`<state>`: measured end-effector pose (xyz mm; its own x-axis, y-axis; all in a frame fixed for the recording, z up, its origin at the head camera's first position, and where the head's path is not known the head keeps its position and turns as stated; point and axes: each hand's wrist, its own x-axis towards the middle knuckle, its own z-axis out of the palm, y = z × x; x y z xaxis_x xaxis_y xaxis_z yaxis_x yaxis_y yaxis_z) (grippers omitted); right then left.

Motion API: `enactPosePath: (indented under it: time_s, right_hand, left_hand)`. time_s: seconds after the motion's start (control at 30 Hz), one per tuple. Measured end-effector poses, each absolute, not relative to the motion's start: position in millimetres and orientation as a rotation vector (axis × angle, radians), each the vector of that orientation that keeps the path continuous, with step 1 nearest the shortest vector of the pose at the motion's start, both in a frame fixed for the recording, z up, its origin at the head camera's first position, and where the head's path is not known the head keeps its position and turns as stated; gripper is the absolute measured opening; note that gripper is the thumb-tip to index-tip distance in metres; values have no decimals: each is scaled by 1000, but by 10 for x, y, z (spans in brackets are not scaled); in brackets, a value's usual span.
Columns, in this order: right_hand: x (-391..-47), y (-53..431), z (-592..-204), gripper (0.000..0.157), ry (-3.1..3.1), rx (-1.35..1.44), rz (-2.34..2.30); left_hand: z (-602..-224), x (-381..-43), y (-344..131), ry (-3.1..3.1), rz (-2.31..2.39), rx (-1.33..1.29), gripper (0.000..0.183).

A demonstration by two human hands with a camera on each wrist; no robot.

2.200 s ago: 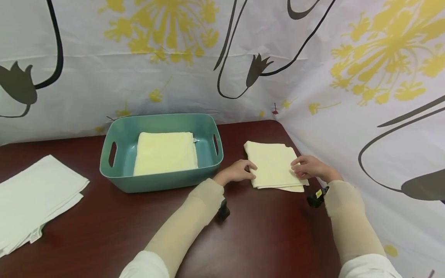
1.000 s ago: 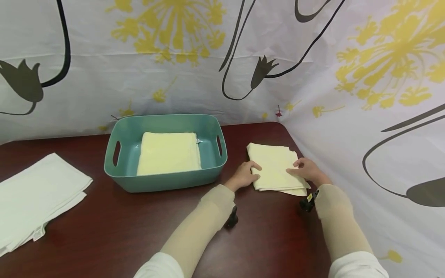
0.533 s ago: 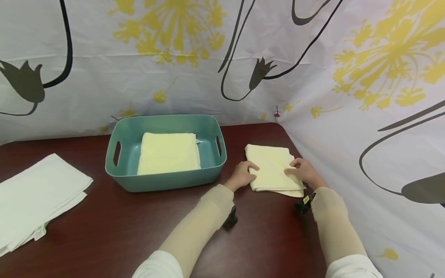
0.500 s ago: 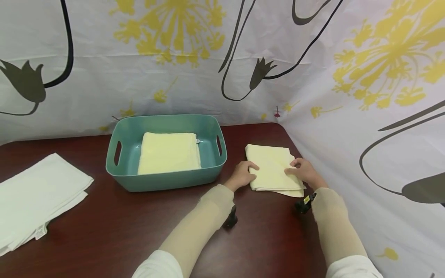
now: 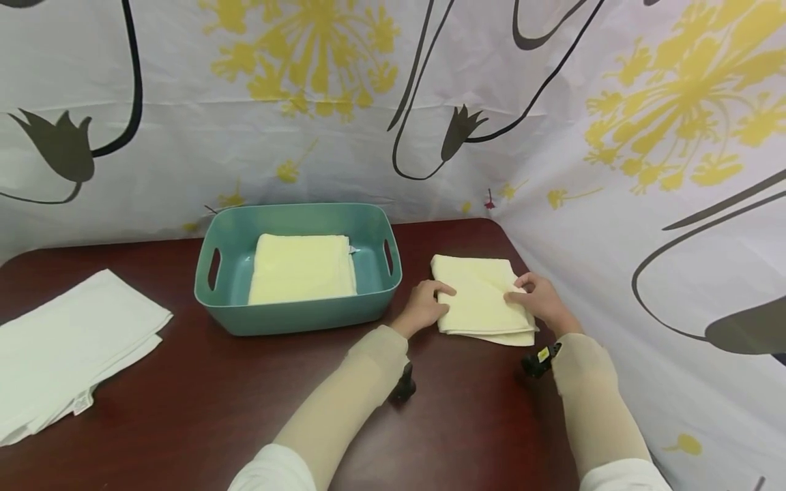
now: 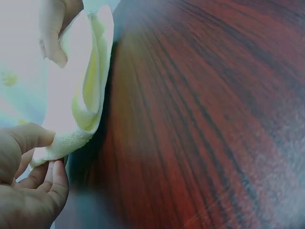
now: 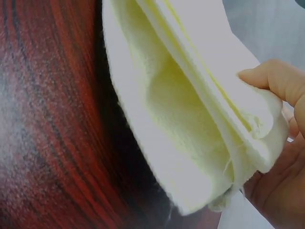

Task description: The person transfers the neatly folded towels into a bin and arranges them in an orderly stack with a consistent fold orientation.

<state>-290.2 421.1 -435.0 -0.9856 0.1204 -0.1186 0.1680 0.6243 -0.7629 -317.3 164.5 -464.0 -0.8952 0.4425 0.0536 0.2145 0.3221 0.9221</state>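
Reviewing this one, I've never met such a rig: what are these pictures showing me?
No machine here: just a person's bare left hand and right hand. The wide picture comes from a head-worn camera; the two close ones from small black cameras on the wrists. On the dark red table stands a teal bin with a pale yellow cloth inside, and left of it lies white folded cloth. Right of the bin, both hands grip opposite sides of a second yellow cloth.

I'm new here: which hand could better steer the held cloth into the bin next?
Probably the left hand: it pinches the yellow cloth on the side nearer the bin; the right hand holds the far side.
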Motion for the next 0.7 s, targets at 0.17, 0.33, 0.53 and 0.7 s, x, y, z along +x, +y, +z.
enactPosePath:
  time_s: [0.17, 0.33, 0.53, 0.7]
  right_hand:
    - [-2887, 4209, -4320, 31, 2819, 238, -1333]
    - [-2847, 4185, -4244, 30, 2879, 227, -1327]
    - [-2804, 4140, -4124, 30, 2911, 236, -1347]
    - [-2764, 4096, -4038, 29, 2944, 224, -1345]
  left_hand:
    - [-4561, -3148, 1627, 2391, 1618, 634, 33]
    - [-4458, -3110, 1622, 2418, 1626, 658, 33]
    - [-4346, -3077, 1597, 2406, 1645, 690, 35]
    - [-4284, -3044, 1565, 2404, 1659, 707, 35]
